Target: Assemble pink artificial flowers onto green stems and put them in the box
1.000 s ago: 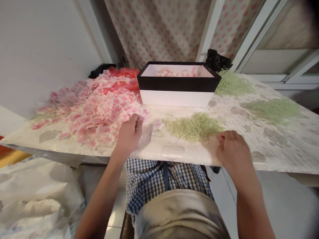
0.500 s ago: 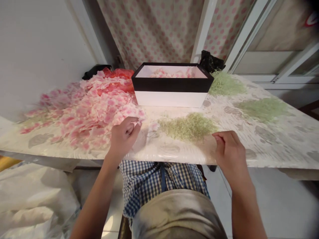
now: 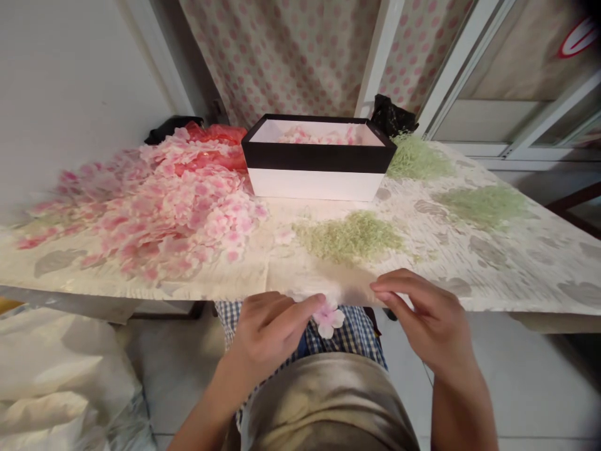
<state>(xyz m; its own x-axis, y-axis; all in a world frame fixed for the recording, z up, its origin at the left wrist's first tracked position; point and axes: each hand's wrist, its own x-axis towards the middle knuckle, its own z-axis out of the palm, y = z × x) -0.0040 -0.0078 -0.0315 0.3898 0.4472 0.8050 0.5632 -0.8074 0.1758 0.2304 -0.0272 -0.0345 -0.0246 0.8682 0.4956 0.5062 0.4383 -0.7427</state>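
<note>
Close to my body, just over the table's front edge, my left hand (image 3: 277,326) pinches a pale pink artificial flower (image 3: 328,319), its petals spread below my fingertips. To its right, my right hand (image 3: 422,307) holds thumb and forefinger pressed together; whatever sits between them is too small to make out. A loose clump of fine green sprigs (image 3: 352,238) lies on the table beyond both hands. A large heap of pink artificial blossoms (image 3: 173,207) covers the left side. Behind, a white box with a black rim (image 3: 314,185) has more pink petals inside.
Two further green clumps (image 3: 483,207) lie on the right part of the patterned tablecloth (image 3: 451,269). Red plastic (image 3: 211,147) shows behind the blossoms. A black plastic bag (image 3: 393,116) stands behind the box. White sacks (image 3: 56,369) are on the floor at left.
My left hand has come from the edge of the blossom heap toward my body and right, carrying the flower. My right hand has moved nearer to me and slightly left, away from the green clump.
</note>
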